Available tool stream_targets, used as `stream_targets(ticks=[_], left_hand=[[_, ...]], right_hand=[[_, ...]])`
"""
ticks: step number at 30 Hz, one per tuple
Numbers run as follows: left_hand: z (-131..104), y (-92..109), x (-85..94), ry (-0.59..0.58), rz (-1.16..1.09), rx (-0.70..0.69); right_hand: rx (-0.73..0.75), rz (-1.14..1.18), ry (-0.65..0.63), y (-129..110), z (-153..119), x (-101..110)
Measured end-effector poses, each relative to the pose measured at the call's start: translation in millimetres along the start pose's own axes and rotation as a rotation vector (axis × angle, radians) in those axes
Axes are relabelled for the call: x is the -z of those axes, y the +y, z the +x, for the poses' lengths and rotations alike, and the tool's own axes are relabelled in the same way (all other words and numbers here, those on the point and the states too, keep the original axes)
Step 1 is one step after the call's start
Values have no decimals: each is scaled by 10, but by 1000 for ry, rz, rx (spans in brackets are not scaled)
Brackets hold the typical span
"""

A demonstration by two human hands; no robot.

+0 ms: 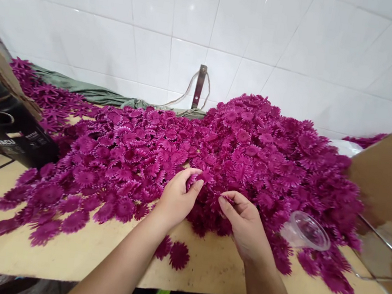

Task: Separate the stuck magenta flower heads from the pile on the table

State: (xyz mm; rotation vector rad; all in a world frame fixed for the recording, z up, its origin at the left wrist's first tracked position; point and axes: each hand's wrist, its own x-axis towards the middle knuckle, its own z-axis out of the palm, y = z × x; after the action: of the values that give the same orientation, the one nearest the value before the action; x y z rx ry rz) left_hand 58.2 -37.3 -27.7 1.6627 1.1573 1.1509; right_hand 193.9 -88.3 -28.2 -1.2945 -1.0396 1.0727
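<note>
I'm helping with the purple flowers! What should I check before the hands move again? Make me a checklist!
1. Left hand has a flower: ok, thumb and finger seem to pinch a purple flower.
2. Right hand has something: cannot tell, its fingertips hide it.
3. Every flower in the heap: not ok, two loose flowers lie nearer the table's front edge.
4. Black container away from both hands: ok, it's far left.
5. Clear plastic tub away from fingertips: ok, it's farther right.

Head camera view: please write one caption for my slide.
Two bare hands work among heaped magenta artificial-looking flowers, a clear plastic cup lying at right.
</note>
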Motion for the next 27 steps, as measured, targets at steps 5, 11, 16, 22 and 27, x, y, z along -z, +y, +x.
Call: stream_targets(ticks=[5, 11, 16, 22, 27], left_hand=[[-76, -18, -17, 28, 101, -107], [-153, 158, -109, -170, 87, -149], [-123, 171, -157, -92, 40, -129], [135, 68, 59, 265, -92, 84], [112, 161, 18, 3, -220, 224]], right_hand=[[44, -30, 68, 73, 34, 27], [82, -8, 46, 96, 73, -1], [89, -32, -24, 35, -26, -52], [186, -306, -30, -107, -138, 70], [443, -732, 335, -152, 152, 280]])
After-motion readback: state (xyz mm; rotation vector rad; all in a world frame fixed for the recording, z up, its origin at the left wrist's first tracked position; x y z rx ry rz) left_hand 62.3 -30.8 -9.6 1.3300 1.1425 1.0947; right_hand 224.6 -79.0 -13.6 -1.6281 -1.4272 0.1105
